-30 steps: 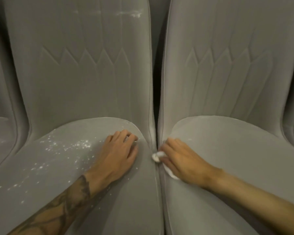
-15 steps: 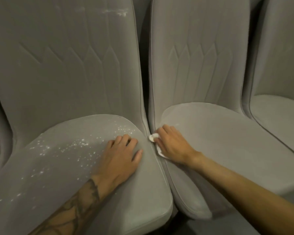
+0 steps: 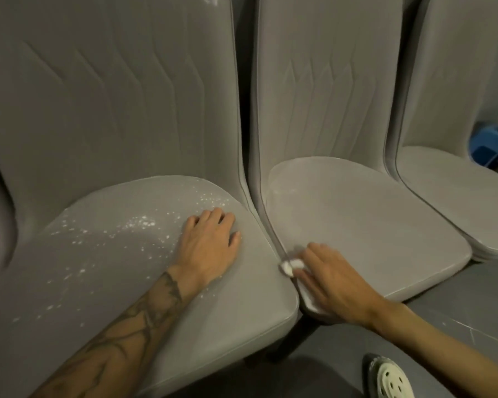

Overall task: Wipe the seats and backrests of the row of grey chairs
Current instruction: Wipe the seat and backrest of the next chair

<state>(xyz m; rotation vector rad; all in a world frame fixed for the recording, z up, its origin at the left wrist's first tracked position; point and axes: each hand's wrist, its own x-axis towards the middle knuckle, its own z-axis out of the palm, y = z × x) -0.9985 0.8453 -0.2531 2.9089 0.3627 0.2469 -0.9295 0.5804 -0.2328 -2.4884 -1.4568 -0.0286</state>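
Grey chairs stand side by side. The near left seat (image 3: 121,271) is speckled with white spots, and my left hand (image 3: 209,244) rests flat on its right part with straight fingers. The middle seat (image 3: 365,225) looks plain grey. My right hand (image 3: 332,278) presses a white cloth (image 3: 292,265) against that seat's left front edge, by the gap between the two chairs. Most of the cloth is hidden under the hand. The left backrest (image 3: 112,90) has white marks near its top edge.
A third grey chair (image 3: 457,191) stands at the right. A blue object (image 3: 495,150) sits behind it at the right edge. Grey floor (image 3: 457,300) lies in front of the chairs, with a white perforated shoe (image 3: 391,382) at the bottom.
My right hand has slid the cloth forward along the middle seat's left edge, from near the backrest to the front corner. The view has shifted right. My left hand stays on the left seat.
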